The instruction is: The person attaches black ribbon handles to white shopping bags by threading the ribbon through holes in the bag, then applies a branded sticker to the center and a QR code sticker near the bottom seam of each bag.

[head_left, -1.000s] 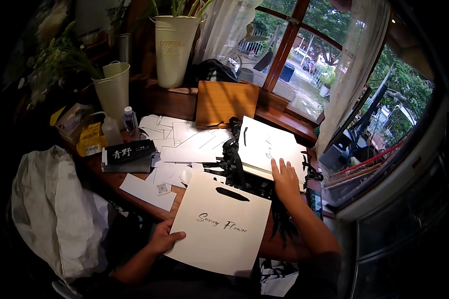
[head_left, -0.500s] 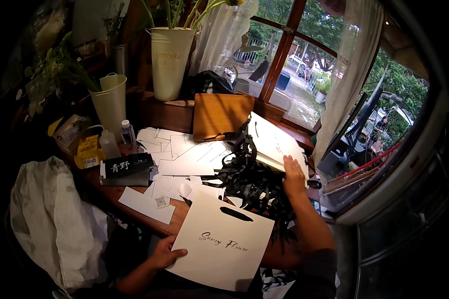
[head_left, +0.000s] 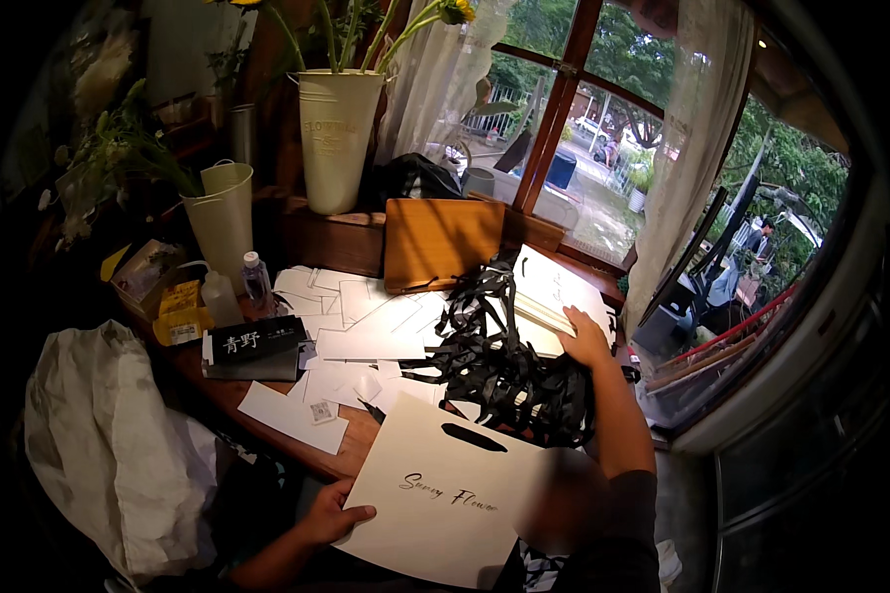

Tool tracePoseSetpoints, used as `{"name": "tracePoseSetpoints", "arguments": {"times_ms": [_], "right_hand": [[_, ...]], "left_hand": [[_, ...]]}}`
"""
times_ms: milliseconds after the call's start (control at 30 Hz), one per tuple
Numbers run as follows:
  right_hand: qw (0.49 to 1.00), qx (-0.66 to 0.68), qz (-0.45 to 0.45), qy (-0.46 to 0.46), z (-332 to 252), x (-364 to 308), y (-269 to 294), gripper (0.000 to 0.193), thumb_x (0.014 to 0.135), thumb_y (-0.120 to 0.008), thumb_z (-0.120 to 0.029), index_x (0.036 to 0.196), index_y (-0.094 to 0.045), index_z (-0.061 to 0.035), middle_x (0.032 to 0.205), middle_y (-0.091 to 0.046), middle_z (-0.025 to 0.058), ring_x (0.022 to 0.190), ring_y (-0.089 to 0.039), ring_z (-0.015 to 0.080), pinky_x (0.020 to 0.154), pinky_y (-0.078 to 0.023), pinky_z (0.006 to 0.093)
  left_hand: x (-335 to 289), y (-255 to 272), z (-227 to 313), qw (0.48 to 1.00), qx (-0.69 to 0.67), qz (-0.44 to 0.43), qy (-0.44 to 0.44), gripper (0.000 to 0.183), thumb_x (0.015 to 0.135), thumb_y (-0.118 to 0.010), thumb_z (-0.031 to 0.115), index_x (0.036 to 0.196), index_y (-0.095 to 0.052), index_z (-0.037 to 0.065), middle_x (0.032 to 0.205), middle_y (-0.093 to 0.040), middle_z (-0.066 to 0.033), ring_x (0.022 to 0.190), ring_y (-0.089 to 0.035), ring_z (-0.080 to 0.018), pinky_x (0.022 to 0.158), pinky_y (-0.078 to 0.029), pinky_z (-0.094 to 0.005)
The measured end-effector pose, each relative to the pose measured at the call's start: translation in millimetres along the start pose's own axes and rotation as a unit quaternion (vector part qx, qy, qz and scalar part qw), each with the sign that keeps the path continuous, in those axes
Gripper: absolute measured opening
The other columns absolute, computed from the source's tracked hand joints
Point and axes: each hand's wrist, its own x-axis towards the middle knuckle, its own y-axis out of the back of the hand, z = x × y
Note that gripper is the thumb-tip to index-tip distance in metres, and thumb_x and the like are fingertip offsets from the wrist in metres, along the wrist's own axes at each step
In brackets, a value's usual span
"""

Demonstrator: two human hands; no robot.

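Note:
My left hand (head_left: 334, 513) pinches the lower left edge of a flat cream paper gift bag (head_left: 415, 494), thumb on its front. Dark script runs across the bag, with a black handle slot near its top edge. A blurred patch covers its right side. On the right, a stack of similar paper bags (head_left: 559, 282) lies on the table. My right hand (head_left: 585, 338) rests on the stack's near right corner, fingers stretched over it. Many black ribbon handles (head_left: 509, 371) hang in a tangle from the stack toward me.
Loose white paper sheets and cards (head_left: 366, 326) cover the middle of the wooden table (head_left: 316, 453). At left stand a black box (head_left: 255, 346), a clear bottle (head_left: 256, 279) and yellow packets (head_left: 181, 311). Behind are tall flower buckets (head_left: 339, 138), a brown wooden board (head_left: 443, 242) and a window.
My right hand has slid slightly toward the stack's near edge. The held bag has shifted a little downward in view, still in my left hand. The whole view has tilted slightly.

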Motion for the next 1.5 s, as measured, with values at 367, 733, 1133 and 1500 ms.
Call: {"name": "tracePoseSetpoints", "arguments": {"times_ms": [367, 733, 1133, 1500], "right_hand": [[0.974, 0.200, 0.075, 0.073, -174.1, -153.8, 77.8, 0.046, 0.090, -0.078, -0.015, 0.131, -0.066, 0.0024, 0.138, -0.067, 0.0221, 0.129, -0.063, 0.0404, 0.115, -0.045, 0.0450], [0.972, 0.233, -0.025, 0.033, -236.6, -334.2, 19.0, 0.066, 0.076, -0.092, -0.027, 0.129, -0.067, 0.0020, 0.148, -0.058, 0.0244, 0.144, -0.047, 0.0488, 0.119, -0.034, 0.0643], [0.983, 0.131, -0.129, 0.006, -250.4, -349.4, -1.4, 0.055, 0.090, -0.080, -0.038, 0.129, -0.068, -0.0005, 0.154, -0.054, 0.0187, 0.150, -0.042, 0.0421, 0.123, -0.031, 0.0573], [0.975, 0.223, -0.021, 0.005, -243.4, -357.3, 7.5, 0.048, 0.088, -0.082, -0.024, 0.128, -0.068, -0.0006, 0.144, -0.061, 0.0200, 0.140, -0.052, 0.0433, 0.117, -0.042, 0.0539]], "left_hand": [[45.7, -4.9, 9.2, 0.986, 0.141, 0.084, -0.005, 0.038, 0.092, -0.072, 0.004, 0.129, -0.065, -0.004, 0.116, -0.072, -0.0099, 0.104, -0.068, -0.0177, 0.093, -0.054, -0.0337], [39.5, 49.6, 72.6, 0.687, 0.675, 0.191, -0.190, 0.043, 0.086, -0.076, 0.010, 0.126, -0.066, -0.001, 0.140, -0.061, -0.0214, 0.133, -0.052, -0.0429, 0.113, -0.043, -0.0489], [13.3, 64.2, 55.4, 0.651, 0.734, 0.067, -0.180, 0.079, 0.082, -0.084, 0.029, 0.148, -0.051, 0.000, 0.159, -0.044, -0.0237, 0.142, -0.044, -0.0466, 0.118, -0.033, -0.0569], [10.2, 71.6, 66.6, 0.637, 0.736, 0.057, -0.224, 0.054, 0.070, -0.090, 0.014, 0.121, -0.073, 0.011, 0.134, -0.067, -0.0086, 0.123, -0.060, -0.0328, 0.104, -0.044, -0.0469]]}}
